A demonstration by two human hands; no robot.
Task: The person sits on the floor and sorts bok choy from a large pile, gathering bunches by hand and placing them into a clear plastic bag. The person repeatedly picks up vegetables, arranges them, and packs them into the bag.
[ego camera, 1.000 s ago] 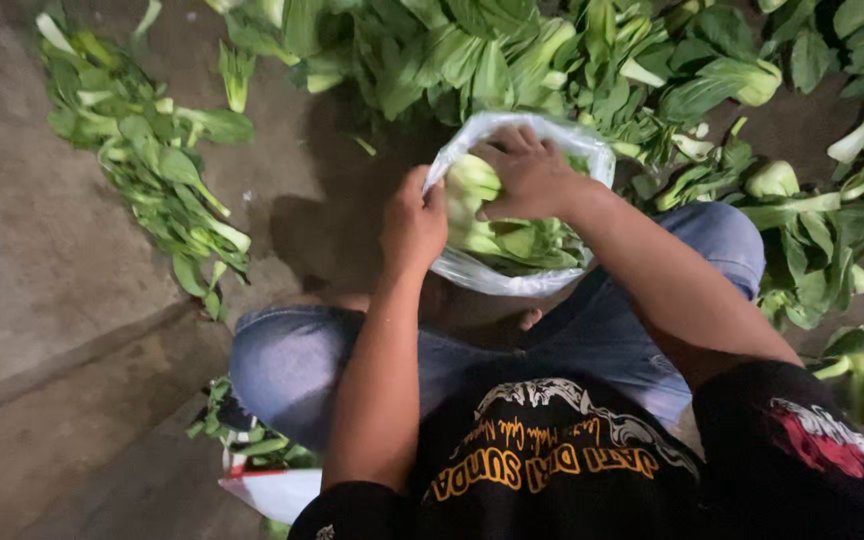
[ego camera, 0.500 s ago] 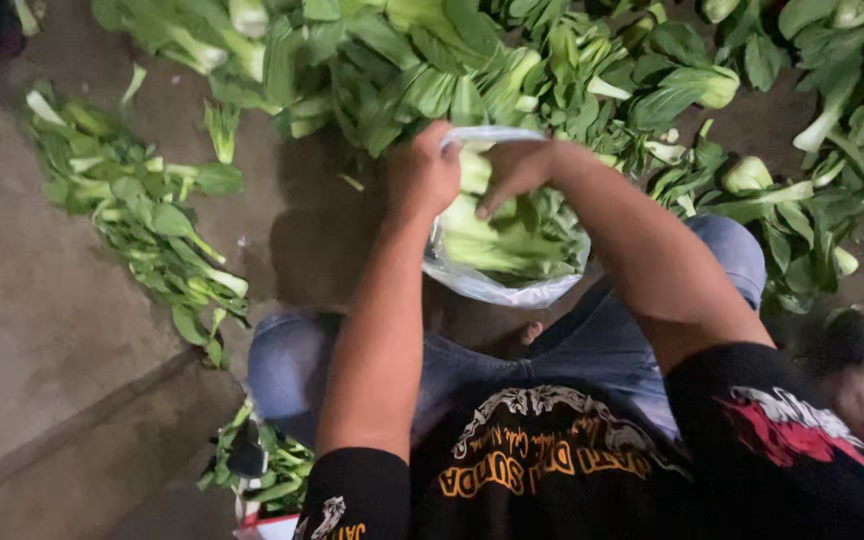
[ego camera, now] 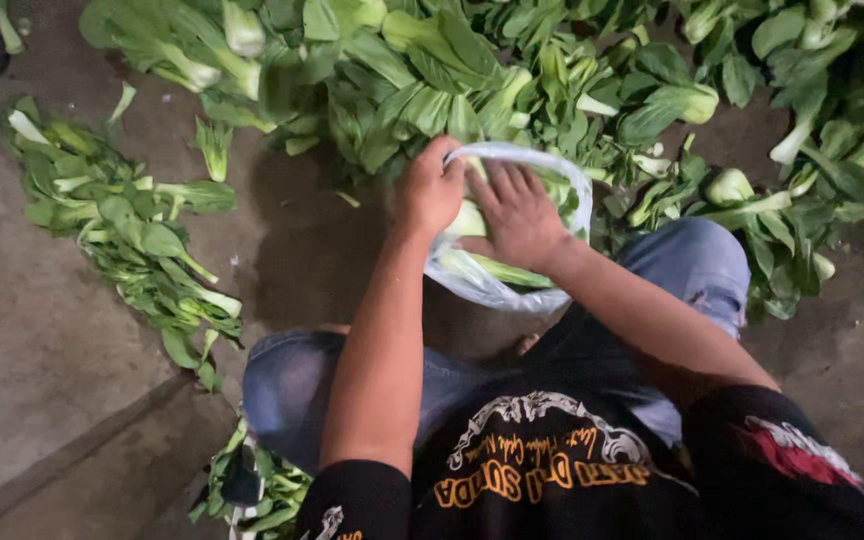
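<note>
A clear plastic bag point(ego camera: 482, 285) filled with green leafy vegetables sits on the ground between my knees. My left hand point(ego camera: 429, 190) grips the bag's rim at its left side. My right hand point(ego camera: 519, 217) lies flat, fingers spread, on the greens inside the bag's mouth, pressing on them. A large heap of the same leafy greens point(ego camera: 432, 70) spreads right behind the bag.
A smaller pile of trimmed leaves point(ego camera: 137, 235) lies on the concrete floor at the left. More greens point(ego camera: 822, 150) cover the ground at the right. A small bundle of leaves point(ego camera: 252, 490) rests beside my left knee. My knees in blue jeans point(ego camera: 697, 265) flank the bag.
The view has shifted so the bag sits higher in frame. My right hand moved from the bag's rim to lie flat on the greens inside. My left hand keeps its hold.
</note>
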